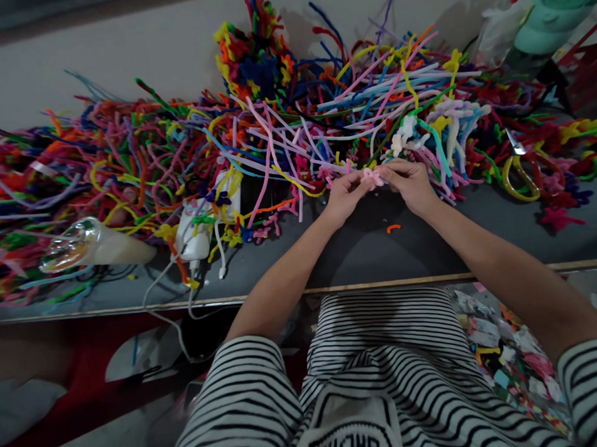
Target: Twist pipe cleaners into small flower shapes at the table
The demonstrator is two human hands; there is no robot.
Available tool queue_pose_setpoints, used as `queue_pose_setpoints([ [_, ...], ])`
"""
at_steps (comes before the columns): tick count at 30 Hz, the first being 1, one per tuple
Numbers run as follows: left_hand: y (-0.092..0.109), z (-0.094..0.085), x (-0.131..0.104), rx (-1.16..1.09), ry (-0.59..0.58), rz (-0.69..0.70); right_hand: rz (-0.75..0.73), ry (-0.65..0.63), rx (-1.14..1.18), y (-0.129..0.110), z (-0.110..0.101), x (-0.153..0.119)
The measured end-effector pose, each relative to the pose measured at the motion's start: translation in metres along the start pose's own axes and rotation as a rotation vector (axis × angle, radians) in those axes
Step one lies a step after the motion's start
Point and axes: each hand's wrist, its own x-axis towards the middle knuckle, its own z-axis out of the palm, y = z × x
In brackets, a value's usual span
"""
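A person in a black-and-white striped shirt (384, 322) worked a pink fuzzy piece (373, 178) between two bare hands at a dark gray table (350, 257), both forearms stretched over its near edge. The left hand (346, 195) pinched the piece from one side, thumb and forefinger closed on it, while the right hand (412, 185) gripped it from the other with its fingertips drawn together. The piece, looped somewhat like a small flower, was held between the hands at the front of a long heap of multicolored fuzzy stems (139, 145) that ran along the wall. Just beyond the right hand lay a cluster of white and pale blue stems (456, 125), and a dense bundle of bright fuzzy shapes (258, 69) rose at the back of the heap. A short orange scrap (393, 228) sat on the tabletop below the hands. To the right, scissors with yellow handles (520, 184) rested near more fuzzy shapes, well apart from the fingers. To the left, a white charger (193, 232) with pale cables stood near the table's edge, and a partly clear container (97, 244) lay on its side among the stems. Paper-like scraps (510, 352) in many colors littered the area below the table at right.
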Motion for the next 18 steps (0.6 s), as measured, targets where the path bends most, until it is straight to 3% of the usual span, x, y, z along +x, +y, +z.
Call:
queue_pose_setpoints([
  [7,-0.006,-0.017,0.005,0.276,-0.007,0.178,0.293,-0.111,0.087,-0.004,-0.005,0.003],
  [18,-0.013,-0.011,-0.001,0.467,0.063,0.299,0.300,-0.256,-0.005,-0.004,-0.009,0.004],
])
